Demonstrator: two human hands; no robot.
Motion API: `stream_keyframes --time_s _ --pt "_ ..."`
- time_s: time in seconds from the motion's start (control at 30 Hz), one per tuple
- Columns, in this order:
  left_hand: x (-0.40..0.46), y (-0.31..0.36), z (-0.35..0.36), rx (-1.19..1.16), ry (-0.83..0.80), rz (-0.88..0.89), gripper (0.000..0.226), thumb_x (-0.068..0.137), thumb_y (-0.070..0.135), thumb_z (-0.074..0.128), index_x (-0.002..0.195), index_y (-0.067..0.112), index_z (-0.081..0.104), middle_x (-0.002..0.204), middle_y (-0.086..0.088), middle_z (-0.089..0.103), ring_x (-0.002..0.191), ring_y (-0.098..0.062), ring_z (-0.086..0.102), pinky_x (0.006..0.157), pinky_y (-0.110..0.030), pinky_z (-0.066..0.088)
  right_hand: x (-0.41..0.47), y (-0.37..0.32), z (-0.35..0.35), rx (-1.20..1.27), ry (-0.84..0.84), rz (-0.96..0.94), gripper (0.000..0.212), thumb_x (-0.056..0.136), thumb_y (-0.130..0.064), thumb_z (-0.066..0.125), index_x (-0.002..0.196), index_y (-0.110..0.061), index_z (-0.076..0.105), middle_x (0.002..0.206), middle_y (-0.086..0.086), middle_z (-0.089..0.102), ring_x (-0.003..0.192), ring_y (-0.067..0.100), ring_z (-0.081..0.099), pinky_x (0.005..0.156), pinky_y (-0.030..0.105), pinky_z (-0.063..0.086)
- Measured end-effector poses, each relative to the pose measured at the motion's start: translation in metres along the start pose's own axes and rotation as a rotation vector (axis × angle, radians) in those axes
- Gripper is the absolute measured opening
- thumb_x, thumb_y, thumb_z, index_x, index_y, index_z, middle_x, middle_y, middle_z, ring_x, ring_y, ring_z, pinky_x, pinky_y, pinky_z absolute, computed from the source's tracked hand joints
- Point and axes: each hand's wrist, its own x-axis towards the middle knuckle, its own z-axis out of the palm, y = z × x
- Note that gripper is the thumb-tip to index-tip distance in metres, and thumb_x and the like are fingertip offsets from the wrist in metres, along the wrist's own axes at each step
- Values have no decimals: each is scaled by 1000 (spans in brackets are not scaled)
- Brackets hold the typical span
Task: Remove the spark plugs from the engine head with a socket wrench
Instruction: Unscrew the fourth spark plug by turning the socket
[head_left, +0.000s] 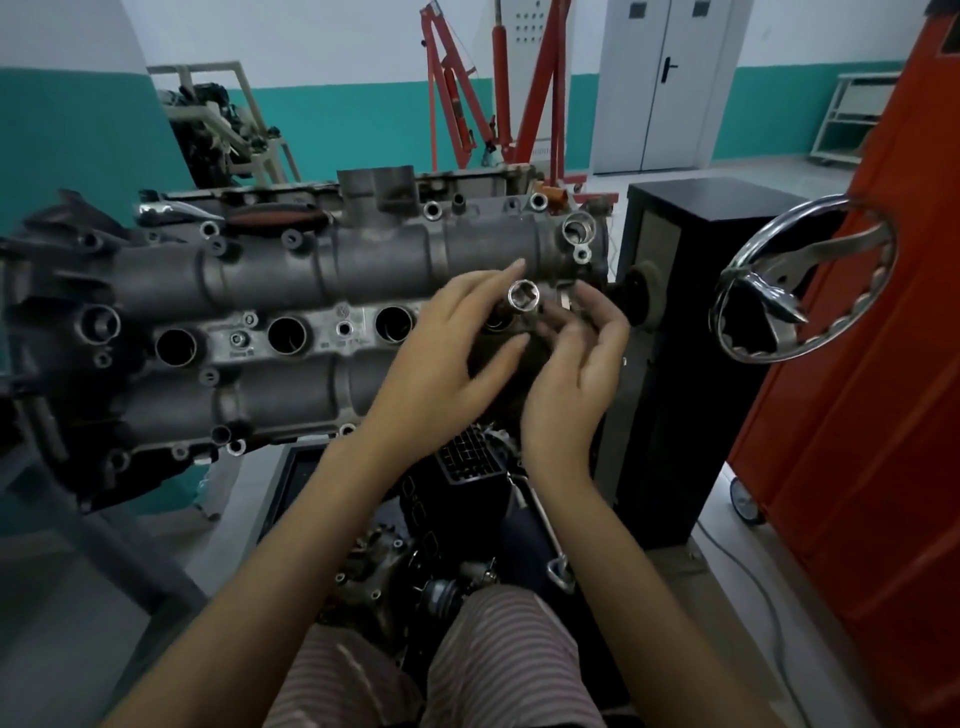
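The main risk is the socket slipping out of the fingers and dropping into the clutter of engine parts below the stand, or being seated crooked in the rightmost plug well so it never bites on the spark plug's hex. A loose fingertip hold on smooth chrome would cause the first; hands crowding the well and hiding its mouth would cause the second.

The left hand reaches in from the near left, palm down, index finger stretched toward the far cam cover, thumb and remaining fingers wrapped round the body of the socket, whose open end faces up. The right hand comes from the near right with fingers bent inward, tips close to the socket; whether they pinch it or something smaller I cannot tell.

The socket sits just above the right end of the engine head, over the last of the plug wells; three open wells show to its left. No spark plug is visible. A ratchet handle hangs low, near the person's knees.
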Motion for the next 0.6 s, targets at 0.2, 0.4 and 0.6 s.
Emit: stream_keyframes --time_s 0.2,0.4,0.6 --pt "21 -20 -6 243 159 173 27 85 28 63 85 2 65 78 -6 61 77 -11 49 69 -18 37 30 7 -15 -785 -336 -452 20 78 -14 60 93 -2 55 94 13 54 88 24 49 75 27 35" --pt "39 -21 -9 491 198 366 44 86 35 66 61 9 41 57 -5 44 56 -19 42 45 -30 31 63 0 1 -1060 -640 -402 30 81 -34 56 60 -14 57 69 9 64 71 31 60 50 28 24" --pt "33 -19 -3 403 95 247 31 81 35 49 70 6 46 64 -1 46 64 -16 43 45 -29 30 62 0 -3 -996 -706 -442 30 81 -24 56 61 -20 35 67 9 61 64 30 54 48 30 15"
